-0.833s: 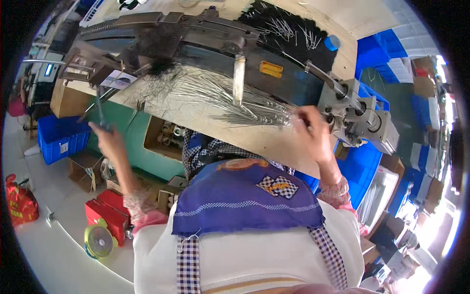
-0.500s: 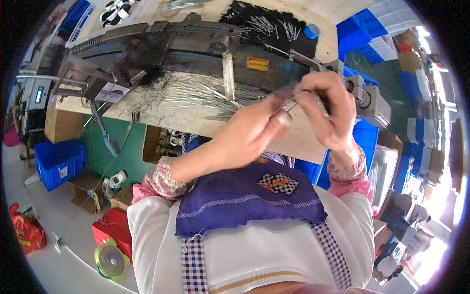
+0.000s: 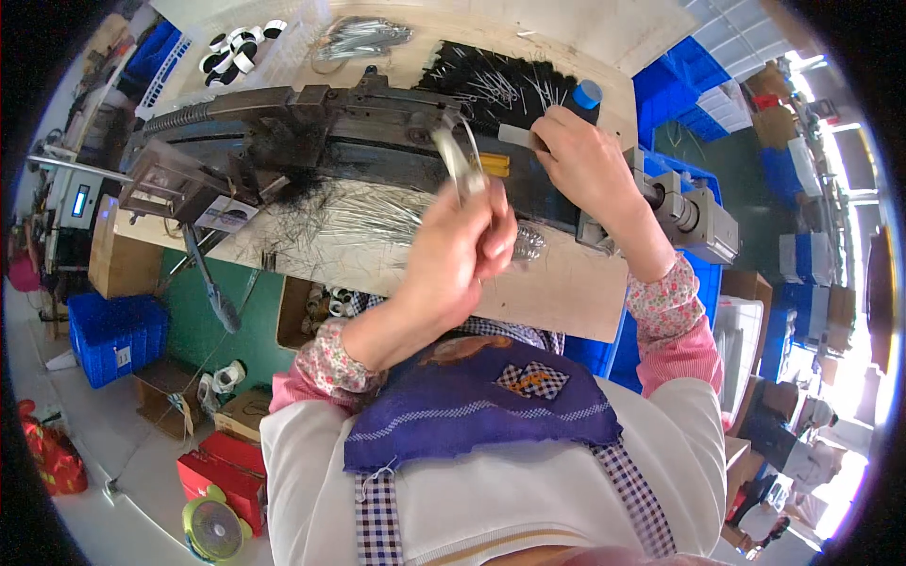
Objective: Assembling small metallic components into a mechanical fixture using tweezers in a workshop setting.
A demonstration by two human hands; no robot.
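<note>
My left hand [image 3: 455,243] is closed around the lower end of a pale, wrapped lever [image 3: 451,154] on the long dark metal bench machine [image 3: 377,156]. A thin curved wire shows beside the lever, above my fingers. My right hand [image 3: 587,162] reaches over the machine's right part, its fingers bent together at the end of a flat grey strip [image 3: 515,135]. What they grip is hidden under the hand. Just beyond lies a black pad [image 3: 448,71] with several bent wire pieces [image 3: 495,90]. Loose straight wires [image 3: 373,219] lie along the near side of the machine.
A blue round cap [image 3: 587,93] sits by the pad's right edge. At the back left are a clear tray [image 3: 293,38] with black-and-white rolls [image 3: 226,55] and a bundle of wires [image 3: 363,40]. A metal cylinder fitting [image 3: 694,222] juts out at the machine's right end.
My hands have parted from a small metal piece held between them. The left has gone to the lever, which has tilted; the right has moved farther away, toward the black pad.
</note>
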